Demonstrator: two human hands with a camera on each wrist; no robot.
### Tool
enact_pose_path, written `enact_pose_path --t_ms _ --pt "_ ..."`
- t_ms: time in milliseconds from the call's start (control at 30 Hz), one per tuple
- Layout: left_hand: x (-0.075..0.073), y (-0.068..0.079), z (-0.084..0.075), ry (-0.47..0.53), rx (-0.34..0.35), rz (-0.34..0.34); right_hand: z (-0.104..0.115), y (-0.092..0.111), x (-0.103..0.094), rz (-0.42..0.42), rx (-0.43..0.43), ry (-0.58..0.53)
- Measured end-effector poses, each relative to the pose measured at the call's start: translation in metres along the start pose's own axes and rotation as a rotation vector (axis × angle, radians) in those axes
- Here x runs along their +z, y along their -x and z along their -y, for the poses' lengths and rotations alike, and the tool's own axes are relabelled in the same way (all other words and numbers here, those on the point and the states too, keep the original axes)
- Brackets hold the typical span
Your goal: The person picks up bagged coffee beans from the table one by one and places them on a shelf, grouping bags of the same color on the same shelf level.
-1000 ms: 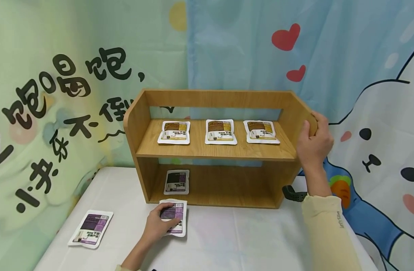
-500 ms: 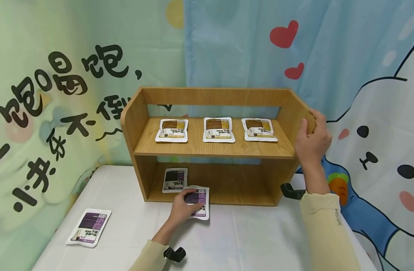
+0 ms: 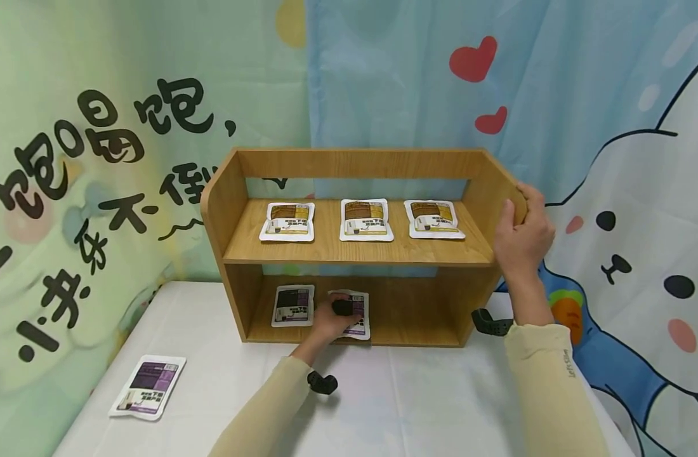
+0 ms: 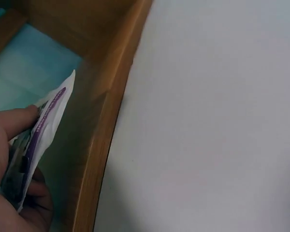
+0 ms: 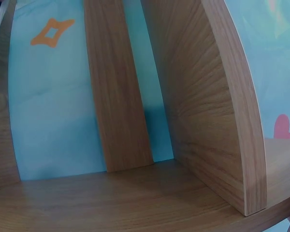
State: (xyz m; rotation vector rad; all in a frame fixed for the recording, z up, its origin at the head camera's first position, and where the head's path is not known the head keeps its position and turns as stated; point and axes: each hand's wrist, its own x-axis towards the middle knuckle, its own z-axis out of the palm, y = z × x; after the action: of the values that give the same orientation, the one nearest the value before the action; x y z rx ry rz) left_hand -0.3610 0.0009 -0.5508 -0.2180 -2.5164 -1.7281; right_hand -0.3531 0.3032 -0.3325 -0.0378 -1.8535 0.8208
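My left hand [image 3: 328,320] pinches a white pouch with a purple label [image 3: 359,314] inside the lower level of the wooden shelf [image 3: 360,255]. In the left wrist view the thumb lies on one face of the tilted pouch [image 4: 50,121], with fingers behind it. Just left of that hand, a similar dark-labelled pouch [image 3: 293,306] lies on the lower level. My right hand [image 3: 525,238] grips the front edge of the shelf's right side panel. Only a sliver of that hand shows in the right wrist view's lower right corner.
Three brown-and-yellow-labelled pouches, left [image 3: 287,222], middle [image 3: 366,221] and right [image 3: 434,219], lie on the upper level. Another purple pouch [image 3: 148,388] lies on the white table [image 3: 429,400] at left. Printed curtains [image 3: 395,82] hang behind the shelf.
My left hand has carried the purple pouch from in front of the shelf, rightward and forward, into the lower level. The right hand keeps its grip on the side panel.
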Motion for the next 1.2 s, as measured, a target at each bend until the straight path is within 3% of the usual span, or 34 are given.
enact_pose_path --t_ms 233,400,500,667,833,1100,1200 --pt "0.012 -0.017 -0.001 0.039 0.027 -0.028 -0.002 0.002 -0.003 0.0 0.013 -0.001" --pt "0.014 -0.022 -0.01 0.048 -0.057 -0.045 0.001 0.004 -0.004 -0.004 0.021 -0.009" --pt "0.015 -0.023 -0.011 0.01 -0.083 -0.038 0.003 0.006 -0.004 0.006 0.024 -0.007" --pt "0.015 -0.023 -0.01 -0.102 -0.056 -0.047 0.005 0.008 -0.002 0.026 0.014 -0.027" --pt "0.018 -0.023 -0.01 -0.148 -0.02 -0.051 0.005 0.006 -0.001 0.007 -0.01 -0.034" --pt "0.024 -0.024 -0.013 -0.248 -0.069 0.019 0.004 0.003 -0.007 0.009 -0.013 -0.03" --pt "0.025 -0.023 -0.014 -0.248 -0.072 0.015 0.003 0.0 -0.008 0.019 -0.024 -0.028"
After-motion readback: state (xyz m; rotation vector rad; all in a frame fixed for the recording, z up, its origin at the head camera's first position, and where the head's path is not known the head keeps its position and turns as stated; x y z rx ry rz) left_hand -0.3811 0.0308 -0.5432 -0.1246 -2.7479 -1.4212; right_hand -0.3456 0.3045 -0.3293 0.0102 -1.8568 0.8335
